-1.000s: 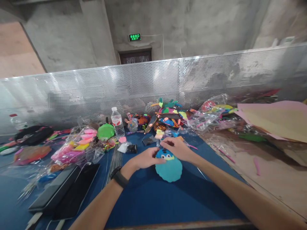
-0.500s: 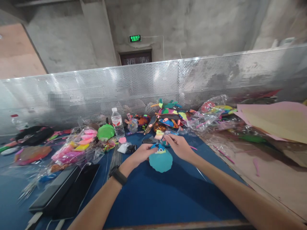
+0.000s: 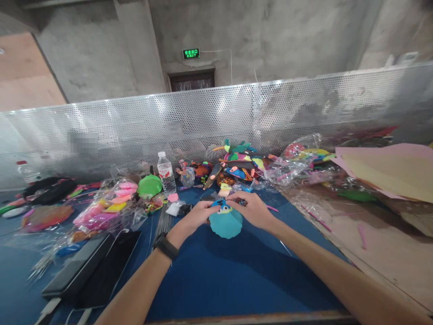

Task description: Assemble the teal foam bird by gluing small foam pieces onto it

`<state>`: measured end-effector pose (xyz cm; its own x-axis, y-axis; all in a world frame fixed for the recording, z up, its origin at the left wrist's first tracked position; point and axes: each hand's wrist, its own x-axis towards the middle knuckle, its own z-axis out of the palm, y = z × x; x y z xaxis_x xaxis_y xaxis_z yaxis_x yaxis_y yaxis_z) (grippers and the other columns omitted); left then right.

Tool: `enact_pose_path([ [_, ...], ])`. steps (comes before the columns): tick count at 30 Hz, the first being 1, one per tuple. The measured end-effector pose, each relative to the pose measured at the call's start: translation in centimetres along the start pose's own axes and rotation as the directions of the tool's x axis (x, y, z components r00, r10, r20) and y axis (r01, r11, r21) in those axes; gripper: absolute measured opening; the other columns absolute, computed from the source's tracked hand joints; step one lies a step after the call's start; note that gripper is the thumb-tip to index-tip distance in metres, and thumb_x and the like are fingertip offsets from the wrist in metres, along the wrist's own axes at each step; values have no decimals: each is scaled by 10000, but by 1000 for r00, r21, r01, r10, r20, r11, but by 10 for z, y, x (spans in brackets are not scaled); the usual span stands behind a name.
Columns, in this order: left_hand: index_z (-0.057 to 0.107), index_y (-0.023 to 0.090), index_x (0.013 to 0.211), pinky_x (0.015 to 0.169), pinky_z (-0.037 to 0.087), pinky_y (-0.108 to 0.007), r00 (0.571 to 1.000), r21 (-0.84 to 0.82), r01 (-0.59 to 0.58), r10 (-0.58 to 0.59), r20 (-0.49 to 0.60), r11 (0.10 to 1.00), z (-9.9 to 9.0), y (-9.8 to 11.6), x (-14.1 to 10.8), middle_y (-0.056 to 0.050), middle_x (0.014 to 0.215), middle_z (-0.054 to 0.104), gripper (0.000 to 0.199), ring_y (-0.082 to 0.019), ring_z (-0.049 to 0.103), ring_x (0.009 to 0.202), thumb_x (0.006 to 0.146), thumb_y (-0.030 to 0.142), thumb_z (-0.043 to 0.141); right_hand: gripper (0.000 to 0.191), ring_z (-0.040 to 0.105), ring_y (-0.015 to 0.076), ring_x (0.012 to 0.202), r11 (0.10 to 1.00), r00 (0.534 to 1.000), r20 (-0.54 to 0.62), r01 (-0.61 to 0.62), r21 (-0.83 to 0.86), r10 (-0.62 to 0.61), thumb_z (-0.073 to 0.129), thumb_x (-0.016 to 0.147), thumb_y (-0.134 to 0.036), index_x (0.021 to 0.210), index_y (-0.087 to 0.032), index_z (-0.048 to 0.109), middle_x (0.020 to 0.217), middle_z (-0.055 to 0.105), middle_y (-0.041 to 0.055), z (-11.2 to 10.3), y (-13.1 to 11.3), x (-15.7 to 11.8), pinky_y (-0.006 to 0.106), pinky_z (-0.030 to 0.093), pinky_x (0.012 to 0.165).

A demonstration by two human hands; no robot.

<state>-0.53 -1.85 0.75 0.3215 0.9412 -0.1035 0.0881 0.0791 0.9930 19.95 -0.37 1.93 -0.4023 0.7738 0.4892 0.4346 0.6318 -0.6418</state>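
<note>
A clay figure [image 3: 226,225] has a wide turquoise body with a scalloped edge and a blue head with a yellow patch and round white eyes. It is held up over the blue table. My left hand [image 3: 200,215] grips its left side, thumb lying on the front of the blue head. The fingers of my right hand [image 3: 249,206] are pinched together against the upper right of the head. Whether a small bit of clay sits between those fingertips is hidden. A dark watch band [image 3: 166,248] circles my left wrist.
Behind my hands lies a pile of coloured clay pieces [image 3: 238,168], with a water bottle [image 3: 166,173] to its left. Bagged clay [image 3: 108,210], wires [image 3: 161,225] and a phone [image 3: 106,271] occupy the left. A pinkish sheet [image 3: 385,167] lies right. A perforated metal screen [image 3: 209,117] closes the back.
My right hand has come down and left onto the head, its fingertips now touching beside the eyes. The figure has risen slightly, with my left hand still holding it.
</note>
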Motion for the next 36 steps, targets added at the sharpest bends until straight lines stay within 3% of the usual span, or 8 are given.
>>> enact_pose_path([
  [3, 708, 127, 912, 627, 440, -267, 1000, -5, 4, -4, 12, 1000, 0, 2, -1, -27, 712, 622, 381, -122, 549, 613, 704, 446, 719, 332, 610, 164, 704, 1000, 999, 46, -9, -20, 10, 497, 908, -437, 804, -212, 717, 790, 702, 33, 0, -1, 0, 267, 434, 594],
  [7, 702, 126, 905, 628, 445, -263, 1000, -19, -3, 3, 26, 1000, 0, 2, -1, -25, 711, 608, 348, -118, 545, 617, 720, 420, 708, 203, 625, 173, 800, 998, 998, 16, 56, 18, -57, 591, 857, -383, 929, -241, 719, 957, 705, 38, 1, 0, 0, 263, 450, 623],
  [11, 697, 137, 898, 610, 433, -245, 999, -17, -22, 22, 37, 1000, -2, 0, -1, -24, 713, 602, 314, -114, 537, 615, 742, 408, 687, 207, 620, 168, 790, 996, 996, 26, 89, 21, -89, 611, 850, -360, 995, -255, 714, 995, 700, 36, 1, -1, -1, 261, 452, 622],
  [17, 687, 136, 896, 600, 429, -244, 998, -11, -22, 23, 53, 1000, -2, -3, 1, -13, 697, 591, 321, -102, 517, 585, 732, 412, 698, 354, 571, 147, 618, 995, 990, 120, 84, -61, -76, 478, 927, -418, 774, -206, 717, 695, 677, 28, 2, -3, -4, 269, 409, 575],
  [22, 683, 142, 875, 591, 420, -243, 997, -30, -46, 48, 58, 998, -3, -7, 4, -4, 681, 581, 287, -102, 519, 581, 737, 393, 691, 229, 621, 161, 755, 997, 994, 78, 76, -8, -75, 566, 876, -399, 945, -244, 719, 922, 716, 30, 4, -3, -3, 269, 458, 646],
  [27, 685, 144, 882, 600, 419, -249, 998, -29, -25, 26, 55, 999, -3, -7, 4, -2, 686, 586, 276, -103, 517, 582, 737, 378, 688, 401, 598, 160, 637, 996, 994, 109, 34, -78, -25, 465, 923, -456, 767, -201, 732, 715, 699, 42, 5, 0, -2, 281, 438, 583],
  [32, 685, 140, 859, 605, 426, -247, 998, -28, -21, 23, 56, 999, -2, -5, 3, 0, 675, 574, 258, -104, 518, 591, 740, 369, 687, 238, 629, 176, 756, 998, 995, 75, 61, -18, -60, 571, 872, -406, 941, -248, 734, 920, 726, 34, 5, -1, -2, 288, 471, 657],
  [36, 682, 141, 866, 610, 427, -246, 999, -26, 1, 0, 43, 1000, -1, -3, 2, -4, 701, 580, 258, -107, 528, 613, 731, 360, 697, 244, 616, 163, 706, 997, 992, 106, 75, -12, -74, 537, 902, -370, 863, -233, 735, 827, 716, 31, 4, -3, -3, 281, 458, 622],
])
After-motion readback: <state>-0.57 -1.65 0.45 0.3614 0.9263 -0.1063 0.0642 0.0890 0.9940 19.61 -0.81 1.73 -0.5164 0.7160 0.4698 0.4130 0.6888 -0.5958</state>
